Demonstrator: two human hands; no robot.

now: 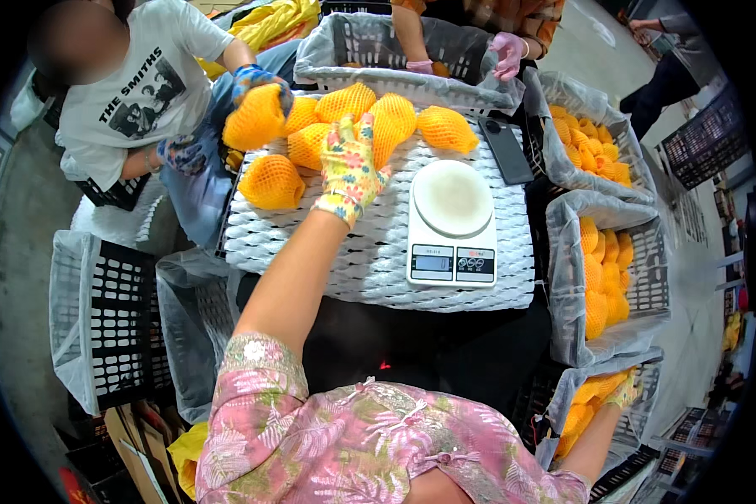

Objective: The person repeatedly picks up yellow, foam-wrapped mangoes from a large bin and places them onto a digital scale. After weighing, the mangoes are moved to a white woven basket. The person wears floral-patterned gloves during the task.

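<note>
My left hand (350, 172), in a yellow flowered glove, reaches over the padded white table top. Its fingers are stretched out and spread against a yellow foam-netted fruit (394, 120); whether it grips is not evident. More netted fruits lie around it, one at the right (447, 128) and one nearer at the left (271, 182). A white kitchen scale (453, 220) stands to the right with a bare pan. Far to my lower right, my right hand (624, 392), in a similar glove, is at a lined crate (563, 395) of netted fruits. Its fingers are too unclear to read.
A dark phone (505, 151) lies beside the scale. Lined crates of netted fruit (606, 273) line the right side; other lined crates (113, 323) stand at left. A co-worker's blue-gloved hand (262, 84) holds a netted fruit. Another person's pink-gloved hands (509, 55) are at the far crate.
</note>
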